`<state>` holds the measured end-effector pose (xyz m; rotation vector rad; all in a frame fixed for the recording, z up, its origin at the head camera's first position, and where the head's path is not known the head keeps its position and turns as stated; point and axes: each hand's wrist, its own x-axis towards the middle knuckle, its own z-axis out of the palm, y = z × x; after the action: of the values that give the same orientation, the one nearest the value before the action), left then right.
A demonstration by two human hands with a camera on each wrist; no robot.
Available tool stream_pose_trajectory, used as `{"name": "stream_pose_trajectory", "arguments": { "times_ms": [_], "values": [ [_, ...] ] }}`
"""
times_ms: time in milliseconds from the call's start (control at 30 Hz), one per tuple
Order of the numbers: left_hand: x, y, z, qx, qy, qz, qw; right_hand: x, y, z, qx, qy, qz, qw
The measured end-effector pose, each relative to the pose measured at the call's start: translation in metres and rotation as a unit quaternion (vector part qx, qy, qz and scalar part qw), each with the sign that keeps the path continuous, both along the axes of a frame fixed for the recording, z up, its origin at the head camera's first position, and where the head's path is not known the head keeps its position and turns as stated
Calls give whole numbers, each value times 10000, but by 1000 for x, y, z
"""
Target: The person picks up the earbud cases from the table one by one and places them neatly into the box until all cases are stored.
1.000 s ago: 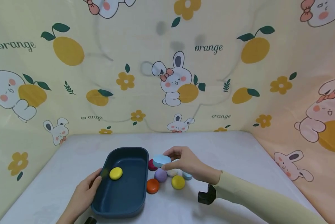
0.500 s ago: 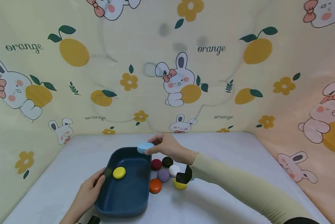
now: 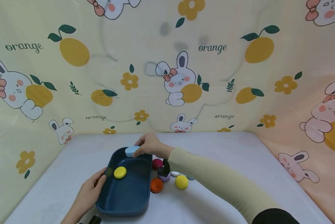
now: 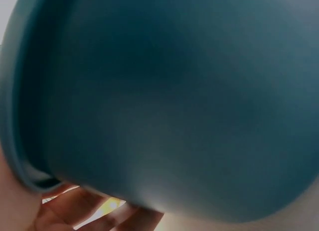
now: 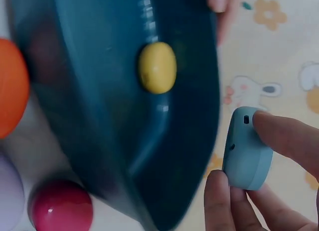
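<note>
Between thumb and fingers, my right hand pinches a light blue round puck over the far end of a dark blue tray. In the right wrist view the puck is tilted on edge, showing a small slot and a hole in its side. One glossy yellow disc lies inside the tray, toward its left side. At the tray's left wall, my left hand grips the rim, thumb over the edge and fingers outside. The left wrist view is mostly filled by the tray's outer wall.
Right of the tray, a cluster includes orange, yellow, purple and red discs. My right sleeve and black wrist camera partly cover it. A printed cloth rises behind the white table.
My right hand has carried the light blue puck from the cluster leftward to over the tray's far end. My left hand keeps its grip on the tray; the yellow disc stays inside.
</note>
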<state>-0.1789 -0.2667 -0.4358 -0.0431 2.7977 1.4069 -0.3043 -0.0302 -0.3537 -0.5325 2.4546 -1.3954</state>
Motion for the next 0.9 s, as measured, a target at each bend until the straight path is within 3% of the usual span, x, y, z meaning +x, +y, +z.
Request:
{"name": "stream_pose_trajectory", "arguments": {
  "times_ms": [233,900],
  "values": [
    [0,1,-1,24,49,34,10000,-6,-8,-23,716,374,15,9967],
    [0,2,2,-2,-11,123,9999,-6,-18,-46,534,304,95,9981]
  ]
}}
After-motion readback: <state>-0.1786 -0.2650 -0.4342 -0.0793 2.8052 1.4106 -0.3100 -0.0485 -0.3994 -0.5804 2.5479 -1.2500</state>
